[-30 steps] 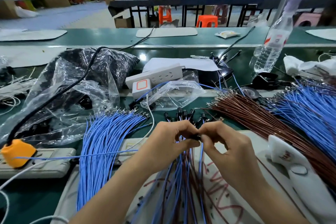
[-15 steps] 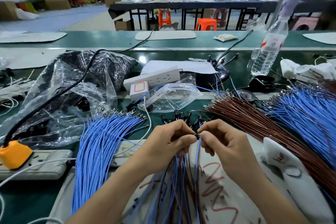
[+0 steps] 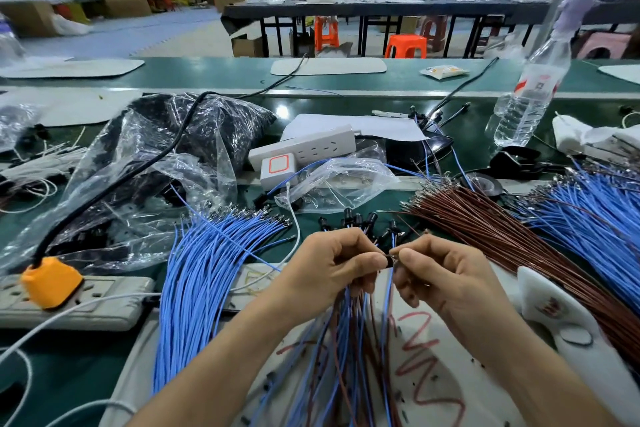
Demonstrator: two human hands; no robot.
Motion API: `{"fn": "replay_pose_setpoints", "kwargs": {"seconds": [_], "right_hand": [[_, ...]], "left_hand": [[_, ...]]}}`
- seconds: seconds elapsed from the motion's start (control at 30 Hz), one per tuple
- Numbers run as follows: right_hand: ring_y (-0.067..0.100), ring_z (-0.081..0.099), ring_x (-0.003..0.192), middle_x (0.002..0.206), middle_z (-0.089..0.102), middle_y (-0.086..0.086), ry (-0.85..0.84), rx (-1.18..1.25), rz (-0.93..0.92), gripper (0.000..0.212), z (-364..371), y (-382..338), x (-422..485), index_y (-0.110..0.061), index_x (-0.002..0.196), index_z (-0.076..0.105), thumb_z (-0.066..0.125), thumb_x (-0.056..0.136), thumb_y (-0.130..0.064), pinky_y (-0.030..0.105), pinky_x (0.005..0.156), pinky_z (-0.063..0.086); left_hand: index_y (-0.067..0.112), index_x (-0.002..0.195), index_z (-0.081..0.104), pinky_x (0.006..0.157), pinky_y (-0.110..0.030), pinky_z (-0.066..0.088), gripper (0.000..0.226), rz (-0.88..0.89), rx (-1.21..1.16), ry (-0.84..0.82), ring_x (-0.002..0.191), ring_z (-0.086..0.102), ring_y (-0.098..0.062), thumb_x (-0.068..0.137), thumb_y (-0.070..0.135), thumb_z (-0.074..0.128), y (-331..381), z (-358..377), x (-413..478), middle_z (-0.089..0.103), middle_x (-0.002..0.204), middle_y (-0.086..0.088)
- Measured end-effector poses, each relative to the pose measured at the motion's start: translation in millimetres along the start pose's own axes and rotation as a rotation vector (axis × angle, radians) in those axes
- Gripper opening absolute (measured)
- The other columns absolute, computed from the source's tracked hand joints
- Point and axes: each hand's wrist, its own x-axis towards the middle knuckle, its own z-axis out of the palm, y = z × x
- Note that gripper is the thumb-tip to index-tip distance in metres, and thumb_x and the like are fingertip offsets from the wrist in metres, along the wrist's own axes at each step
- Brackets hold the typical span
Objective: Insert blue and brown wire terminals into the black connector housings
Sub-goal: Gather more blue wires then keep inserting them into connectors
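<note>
My left hand (image 3: 332, 263) grips a bundle of assembled blue and brown wires (image 3: 346, 340) and pinches a small black connector housing (image 3: 389, 260) at its fingertips. My right hand (image 3: 446, 274) pinches a blue wire (image 3: 387, 305) right at the housing; the terminal itself is hidden between the fingertips. Several finished black housings (image 3: 360, 218) fan out above my left hand. Loose blue wires (image 3: 207, 270) lie to the left, loose brown wires (image 3: 502, 239) to the right, and more blue wires (image 3: 595, 215) at the far right.
Crumpled plastic bags (image 3: 145, 177) fill the left of the green bench. A power strip with an orange plug (image 3: 52, 282) sits at front left, a white power strip (image 3: 304, 149) in the middle, a water bottle (image 3: 530, 94) at back right, white cloth (image 3: 568, 326) at right.
My hands have stayed together at the housing with only small finger shifts. The view has tilted slightly, so everything sits a little differently in frame.
</note>
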Motion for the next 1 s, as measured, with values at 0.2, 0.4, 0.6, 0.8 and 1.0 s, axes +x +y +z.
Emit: {"fn": "replay_pose_setpoints", "kwargs": {"seconds": [0.2,0.4,0.6,0.8,1.0], "right_hand": [[0.018,0.058,0.056,0.064,0.063,0.015,-0.047,-0.017,0.015,0.019,-2.6,1.7,-1.2,-0.006,0.075,0.066,0.071,0.068,-0.022,0.021,0.051,0.047],[0.017,0.056,0.056,0.064,0.06,0.013,-0.09,0.045,0.041,0.017,-4.2,0.9,-0.4,-0.007,0.076,0.069,0.071,0.068,-0.022,0.022,0.052,0.046],[0.019,0.054,0.058,0.064,0.059,0.013,-0.04,0.016,-0.01,0.012,-6.4,0.3,0.9,-0.006,0.081,0.068,0.065,0.073,-0.015,0.023,0.054,0.048],[0.017,0.05,0.053,0.057,0.054,0.009,0.185,0.055,-0.175,0.015,-8.2,-13.7,0.5,-0.015,0.071,0.066,0.056,0.079,-0.006,0.021,0.048,0.043],[0.02,0.062,0.06,0.065,0.065,0.01,0.118,-0.101,-0.266,0.018,5.8,-14.8,-8.0,-0.018,0.08,0.07,0.061,0.078,-0.003,0.026,0.058,0.053]], "left_hand": [[0.016,0.075,0.063,0.05,-0.018,0.044,0.009,-0.013,-0.024,-0.01,0.049,0.052,-0.009,0.08,0.023,0.066,-0.9,0.0,1.0,0.062,0.055,0.004],[0.014,0.077,0.064,0.054,-0.023,0.046,0.013,-0.019,-0.038,-0.032,0.053,0.054,-0.015,0.076,0.027,0.067,0.8,3.2,-0.3,0.064,0.06,0.002],[0.015,0.08,0.066,0.059,-0.025,0.048,0.006,-0.025,0.156,0.004,0.057,0.058,-0.012,0.085,0.017,0.069,-0.5,7.6,1.0,0.066,0.061,0.002],[0.029,0.082,0.058,0.075,-0.026,0.053,0.02,0.116,0.29,0.056,0.063,0.065,-0.008,0.087,0.012,0.067,0.7,8.4,-0.2,0.07,0.069,0.004],[0.03,0.095,0.059,0.085,-0.012,0.046,0.029,0.216,0.312,0.09,0.091,0.067,0.002,0.086,0.004,0.066,3.9,6.0,-0.7,0.073,0.091,0.007]]}}
